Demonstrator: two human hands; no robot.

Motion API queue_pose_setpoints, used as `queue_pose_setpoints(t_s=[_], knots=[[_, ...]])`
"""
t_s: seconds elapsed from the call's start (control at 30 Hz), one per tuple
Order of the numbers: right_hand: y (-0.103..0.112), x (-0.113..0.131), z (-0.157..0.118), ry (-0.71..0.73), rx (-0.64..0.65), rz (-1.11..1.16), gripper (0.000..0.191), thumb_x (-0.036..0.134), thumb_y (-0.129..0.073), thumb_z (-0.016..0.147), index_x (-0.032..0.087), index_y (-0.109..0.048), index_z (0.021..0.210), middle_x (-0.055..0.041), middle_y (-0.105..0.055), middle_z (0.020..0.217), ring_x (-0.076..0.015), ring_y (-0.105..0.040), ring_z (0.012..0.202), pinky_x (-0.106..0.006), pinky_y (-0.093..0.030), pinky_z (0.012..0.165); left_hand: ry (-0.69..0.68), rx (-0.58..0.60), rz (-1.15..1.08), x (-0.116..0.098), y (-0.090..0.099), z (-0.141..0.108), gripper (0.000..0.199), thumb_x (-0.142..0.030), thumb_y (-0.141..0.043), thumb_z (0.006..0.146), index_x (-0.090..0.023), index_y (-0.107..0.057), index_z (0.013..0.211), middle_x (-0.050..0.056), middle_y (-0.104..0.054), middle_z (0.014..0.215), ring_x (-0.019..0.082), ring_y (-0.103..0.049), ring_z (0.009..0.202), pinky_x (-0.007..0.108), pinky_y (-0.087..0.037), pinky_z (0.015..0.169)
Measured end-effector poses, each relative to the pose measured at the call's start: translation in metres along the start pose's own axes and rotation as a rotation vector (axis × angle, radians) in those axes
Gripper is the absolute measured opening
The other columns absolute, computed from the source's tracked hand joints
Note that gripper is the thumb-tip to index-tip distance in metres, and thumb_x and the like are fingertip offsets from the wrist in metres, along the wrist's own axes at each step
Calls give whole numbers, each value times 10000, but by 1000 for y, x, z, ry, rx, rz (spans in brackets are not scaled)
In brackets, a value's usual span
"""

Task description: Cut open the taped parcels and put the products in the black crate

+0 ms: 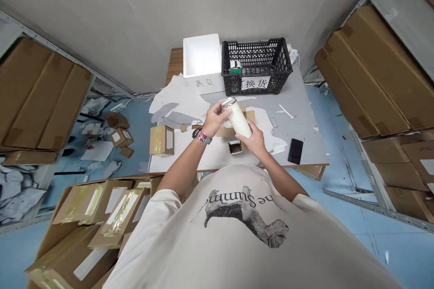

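Note:
Tilted above the table, a white tumbler (pixel 239 120) with a silver-rimmed top is held between both hands. My left hand (pixel 215 118) grips its upper end, thumb against the side just below the rim. Around its lower end, my right hand (pixel 253 139) is closed. Beneath the tumbler stands an opened cardboard box (pixel 250 117), partly hidden by my hands. Close to my right hand is a small open carton (pixel 234 146) with a dark inside.
A white foam box (pixel 203 82) and a black plastic crate (pixel 257 72) with a small green-and-white box (pixel 235 67) inside stand at the back. A taped carton (pixel 162 140) is at the left, a phone (pixel 296 151) at the right. Torn white paper (pixel 181 99) covers part of the table.

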State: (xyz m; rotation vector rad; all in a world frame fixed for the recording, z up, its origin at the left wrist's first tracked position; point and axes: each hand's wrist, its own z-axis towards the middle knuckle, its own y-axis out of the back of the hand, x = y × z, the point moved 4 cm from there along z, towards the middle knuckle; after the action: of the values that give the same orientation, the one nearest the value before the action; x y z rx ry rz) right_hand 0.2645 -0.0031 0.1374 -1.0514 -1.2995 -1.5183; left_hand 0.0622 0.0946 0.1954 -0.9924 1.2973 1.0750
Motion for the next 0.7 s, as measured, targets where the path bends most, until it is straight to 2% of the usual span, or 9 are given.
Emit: queue_pose_setpoints(t_s=[0.13, 0.23, 0.33, 0.43, 0.5, 0.57, 0.63, 0.7], knots=[[-7, 6, -5, -30, 118, 294, 777, 812, -756, 977, 254, -714, 1516, -121, -825, 1397, -355, -782, 1254, -498, -661, 1085, 5, 211, -84, 4, -17, -14, 955, -852, -906, 833, -204, -692, 1501, 167, -809, 1368, 335, -770, 1296, 433, -658, 1042], [-10, 9, -6, -37, 190, 375, 855, 942, -652, 978, 251, -739, 1474, -124, -840, 1321, -354, -792, 1235, -497, -676, 1056, 101, 332, -119, 13, -28, -27, 940, -849, -893, 846, -190, -698, 1486, 164, -830, 1292, 329, -797, 1202, 433, -660, 1002], [-13, 7, -7, -54, 258, 386, 904, 1003, -573, 982, 240, -771, 1424, -122, -849, 1221, -351, -797, 1218, -494, -686, 1032, 156, 347, -133, 21, -33, -34, 860, -845, -871, 857, -174, -753, 1382, 156, -842, 1219, 322, -804, 1108, 418, -662, 921], [-9, 2, -4, -62, 299, 315, 834, 988, -623, 973, 234, -827, 1265, -98, -848, 1070, -338, -806, 1119, -485, -689, 999, 184, 267, -136, 25, -33, -36, 788, -801, -875, 858, -160, -770, 1304, 145, -839, 1182, 308, -796, 1049, 411, -654, 886], [0, -2, 2, -79, 238, 267, 750, 949, -655, 985, 236, -830, 1140, -75, -822, 955, -308, -801, 1006, -460, -694, 938, 180, 188, -97, 27, -32, -36, 752, -753, -895, 847, -157, -763, 1287, 135, -831, 1205, 297, -783, 1050, 404, -644, 896], [13, -5, 10, -96, 97, 261, 678, 897, -651, 1022, 248, -806, 1137, -62, -799, 928, -273, -787, 944, -416, -694, 872, 152, 124, -29, 26, -32, -37, 722, -702, -908, 847, -163, -758, 1304, 128, -822, 1254, 298, -772, 1097, 405, -635, 935], [25, -5, 18, -100, -42, 296, 630, 842, -674, 1036, 273, -769, 1288, -65, -809, 1020, -260, -791, 982, -387, -694, 851, 116, 116, 40, 22, -35, -40, 700, -667, -908, 861, -180, -757, 1339, 122, -815, 1306, 311, -764, 1157, 419, -625, 992], [30, -2, 24, -92, -115, 344, 669, 789, -735, 1014, 302, -692, 1471, -85, -822, 1194, -276, -795, 1106, -397, -702, 900, 75, 153, 106, 17, -41, -45, 694, -654, -910, 872, -198, -759, 1373, 112, -811, 1339, 323, -759, 1195, 434, -616, 1035]])
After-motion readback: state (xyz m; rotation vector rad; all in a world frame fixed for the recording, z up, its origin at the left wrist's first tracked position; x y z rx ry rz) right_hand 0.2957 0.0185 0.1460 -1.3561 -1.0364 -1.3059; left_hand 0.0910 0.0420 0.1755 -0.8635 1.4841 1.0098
